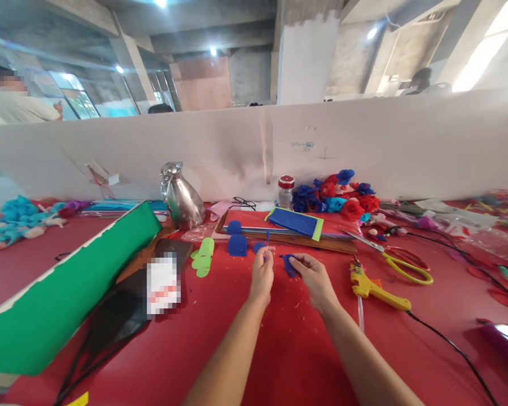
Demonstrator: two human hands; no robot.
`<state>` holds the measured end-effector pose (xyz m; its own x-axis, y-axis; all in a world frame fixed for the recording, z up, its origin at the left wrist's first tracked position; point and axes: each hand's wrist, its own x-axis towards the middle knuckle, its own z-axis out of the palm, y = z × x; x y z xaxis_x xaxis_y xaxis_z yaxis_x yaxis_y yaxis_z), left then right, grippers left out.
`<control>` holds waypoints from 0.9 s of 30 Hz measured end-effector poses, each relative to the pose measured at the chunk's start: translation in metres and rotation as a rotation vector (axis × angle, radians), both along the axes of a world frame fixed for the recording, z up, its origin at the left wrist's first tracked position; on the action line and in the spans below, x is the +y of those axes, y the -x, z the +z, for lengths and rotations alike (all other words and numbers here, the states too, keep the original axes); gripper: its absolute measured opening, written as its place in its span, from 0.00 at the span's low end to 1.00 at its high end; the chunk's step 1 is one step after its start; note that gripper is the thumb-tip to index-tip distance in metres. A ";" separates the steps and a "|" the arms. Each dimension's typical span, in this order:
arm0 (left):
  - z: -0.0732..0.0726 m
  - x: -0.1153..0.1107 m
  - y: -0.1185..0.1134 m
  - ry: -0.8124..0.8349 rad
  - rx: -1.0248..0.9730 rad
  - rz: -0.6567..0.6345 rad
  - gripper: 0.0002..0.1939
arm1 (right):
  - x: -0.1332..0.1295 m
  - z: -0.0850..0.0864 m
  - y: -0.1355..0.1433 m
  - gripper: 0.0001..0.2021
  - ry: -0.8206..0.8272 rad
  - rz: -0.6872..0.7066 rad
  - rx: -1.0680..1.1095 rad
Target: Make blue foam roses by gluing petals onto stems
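Note:
Near the middle of the red table, my left hand [262, 273] pinches a thin blue strip [267, 237] that points upward. To its right, my right hand [315, 276] holds a small dark blue piece [289, 266] between thumb and fingers. The two hands are apart. Beyond my left hand lie rounded blue cutouts [237, 245], one partly hidden behind its fingertips. Light green cutouts [204, 258] overlap farther left. A blue sheet [294, 223] with a green one under it rests on a stack of sheets behind my hands.
A yellow glue gun [376, 290] and scissors [400, 265] lie at the right, with a black cord. Behind stand a metal jug [184, 197], a jar [285, 193] and red and blue flowers [351, 197]. A green board [76, 282] and dark bag [118, 310] occupy the left.

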<state>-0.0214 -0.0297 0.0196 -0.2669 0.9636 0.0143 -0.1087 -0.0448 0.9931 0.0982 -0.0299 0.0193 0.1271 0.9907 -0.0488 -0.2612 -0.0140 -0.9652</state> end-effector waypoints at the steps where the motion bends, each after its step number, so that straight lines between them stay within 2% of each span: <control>1: -0.003 0.000 -0.002 -0.011 -0.016 -0.019 0.16 | 0.000 0.001 -0.001 0.18 0.027 -0.024 0.038; 7: -0.005 -0.001 -0.007 -0.038 -0.120 -0.144 0.20 | 0.001 0.003 -0.005 0.17 0.092 -0.121 0.139; 17: -0.002 -0.007 -0.012 0.023 -0.191 -0.239 0.12 | 0.006 -0.003 -0.008 0.17 0.030 -0.266 0.100; 22: -0.002 -0.007 -0.017 0.027 -0.213 -0.256 0.13 | 0.008 -0.003 -0.011 0.18 0.007 -0.254 0.118; 27: -0.003 -0.008 -0.025 0.095 -0.343 -0.267 0.19 | 0.004 0.002 -0.007 0.18 -0.016 -0.246 0.131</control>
